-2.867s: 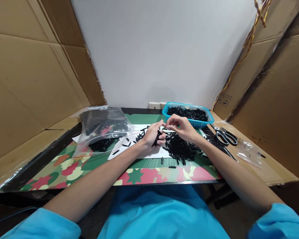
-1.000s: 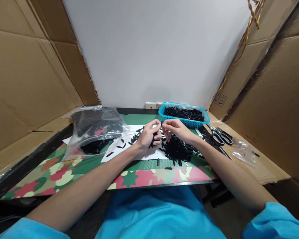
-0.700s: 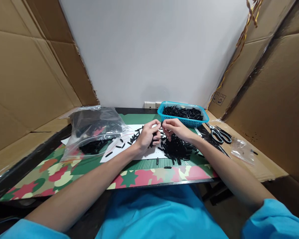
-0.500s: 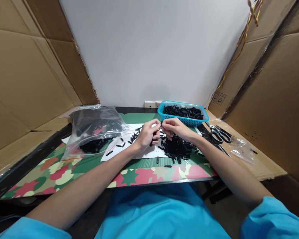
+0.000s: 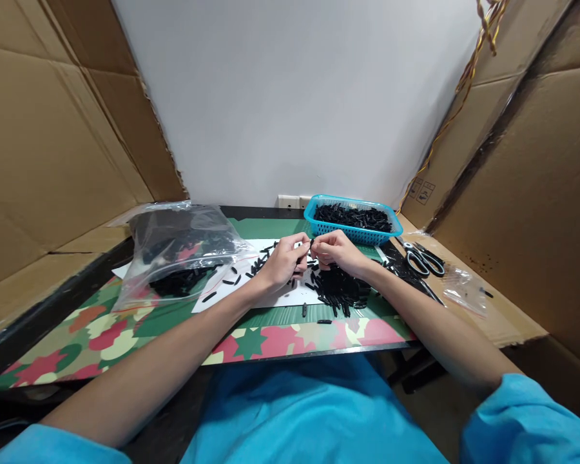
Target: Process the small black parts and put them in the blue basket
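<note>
My left hand [image 5: 286, 259] and my right hand [image 5: 339, 251] meet fingertip to fingertip over the white paper [image 5: 283, 299]. Between their pinched fingers a small black piece [image 5: 312, 244] shows, mostly covered. The left fingers are curled, with something dark under them by the palm. Just below my right hand lies a heap of short, narrow black plastic-looking pieces [image 5: 341, 290]. Similar loose pieces [image 5: 232, 281] are scattered on the paper to the left. Their exact kind is too small to tell.
Behind my hands stands a blue basket [image 5: 314, 225] filled with black pieces. A clear zip bag [image 5: 183, 238] with black pieces lies left. Scissors [image 5: 424, 263] and a small clear bag [image 5: 464, 290] lie right. Cardboard walls [image 5: 522, 180] flank the table.
The view has shifted slightly. My hands stay together at the same place, and the right fingers have curled in a little more around the small piece.
</note>
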### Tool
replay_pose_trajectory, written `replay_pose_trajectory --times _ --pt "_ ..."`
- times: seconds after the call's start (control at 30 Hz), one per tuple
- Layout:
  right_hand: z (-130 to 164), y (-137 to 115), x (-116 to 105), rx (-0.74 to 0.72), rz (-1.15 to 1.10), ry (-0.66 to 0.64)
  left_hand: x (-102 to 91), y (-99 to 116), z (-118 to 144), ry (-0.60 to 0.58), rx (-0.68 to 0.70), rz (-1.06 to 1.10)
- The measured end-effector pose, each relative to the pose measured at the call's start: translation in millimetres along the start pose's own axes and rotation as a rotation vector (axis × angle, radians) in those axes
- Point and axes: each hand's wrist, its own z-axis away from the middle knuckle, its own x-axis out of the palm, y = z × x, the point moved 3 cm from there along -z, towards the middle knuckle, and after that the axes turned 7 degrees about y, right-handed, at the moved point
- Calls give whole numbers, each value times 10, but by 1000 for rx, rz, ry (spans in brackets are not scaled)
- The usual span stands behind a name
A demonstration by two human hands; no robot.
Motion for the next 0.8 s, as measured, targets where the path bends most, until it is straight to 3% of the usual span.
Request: replay_pose_trajectory --times 0.2,0.33,0.53,0.67,0.8 --pt "-10 4 -26 -7 59 25 66 -14 45 21 -56 39" --pt "1 -37 -31 -9 163 -27 69 -4 23 50 -84 64" --pt "130 -145 99 -32 399 -296 -50 55 -56 147 -86 180" --pt "196 -171 243 -178 586 -474 -130 89 -63 217 -116 256" --pt "199 -152 292 -232 634 -539 -155 86 -61 247 -137 286"
